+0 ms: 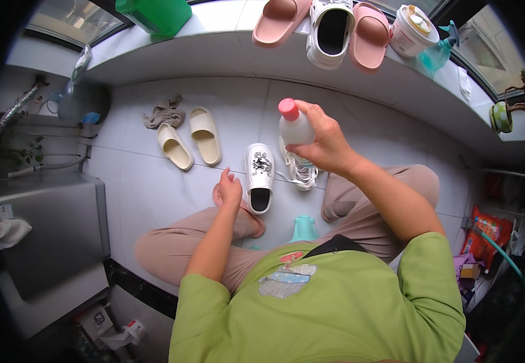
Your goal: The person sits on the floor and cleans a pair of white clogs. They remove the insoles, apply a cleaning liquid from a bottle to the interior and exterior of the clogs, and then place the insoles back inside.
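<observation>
My right hand [323,140] grips a whitish plastic bottle [297,129] with a red cap, raised above a pair of white lace-up shoes [302,174] that it partly hides. My left hand [229,187] holds nothing; its fingers are apart beside a white clog [260,170] with silvery and black charms. The clog stands on the tiled floor between my feet, its dark insole facing up. A pair of cream slides [205,136] lies farther to the left, next to a crumpled grey-brown cloth [165,114].
Along the ledge stand pink slides [369,41], another white clog [330,34], a white tub [413,34], a teal spray bottle [437,54] and a green container [156,16]. A grey cabinet [49,236] is at left; a teal plastic object [304,228] is between my legs.
</observation>
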`<state>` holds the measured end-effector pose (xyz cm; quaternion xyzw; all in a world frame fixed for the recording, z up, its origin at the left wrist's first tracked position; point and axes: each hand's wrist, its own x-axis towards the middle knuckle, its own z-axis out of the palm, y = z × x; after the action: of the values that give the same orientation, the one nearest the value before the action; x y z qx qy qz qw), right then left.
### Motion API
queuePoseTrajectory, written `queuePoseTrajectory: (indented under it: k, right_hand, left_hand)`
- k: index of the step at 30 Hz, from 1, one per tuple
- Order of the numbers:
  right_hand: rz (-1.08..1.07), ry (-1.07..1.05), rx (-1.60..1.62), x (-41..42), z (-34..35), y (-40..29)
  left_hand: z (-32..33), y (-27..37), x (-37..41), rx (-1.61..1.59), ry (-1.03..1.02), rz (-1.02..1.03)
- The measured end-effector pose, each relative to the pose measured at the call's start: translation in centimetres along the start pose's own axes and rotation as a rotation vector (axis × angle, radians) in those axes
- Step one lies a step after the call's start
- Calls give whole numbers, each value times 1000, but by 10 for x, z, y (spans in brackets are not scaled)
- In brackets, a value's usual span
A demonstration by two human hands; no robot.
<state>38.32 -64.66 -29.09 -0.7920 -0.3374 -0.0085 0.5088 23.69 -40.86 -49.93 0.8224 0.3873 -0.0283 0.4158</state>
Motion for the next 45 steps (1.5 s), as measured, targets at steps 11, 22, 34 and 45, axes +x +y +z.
queuePoseTrajectory:
  k: [11, 22, 34, 45]
  right_hand:
    - [-163, -106, 44, -29, 25, 3]
    - [-9, -330, 337, -34, 4, -4]
    - [-148, -111, 29, -48, 28, 25]
    - [-214, -115, -76, -61, 22, 42]
  left_hand:
    - [-76, 219, -95, -217, -125, 865]
    - [-100, 235, -126, -195, -109, 1024]
    - [-116, 233, -116, 10, -263, 853]
    - [-101, 231, -108, 113, -403, 811]
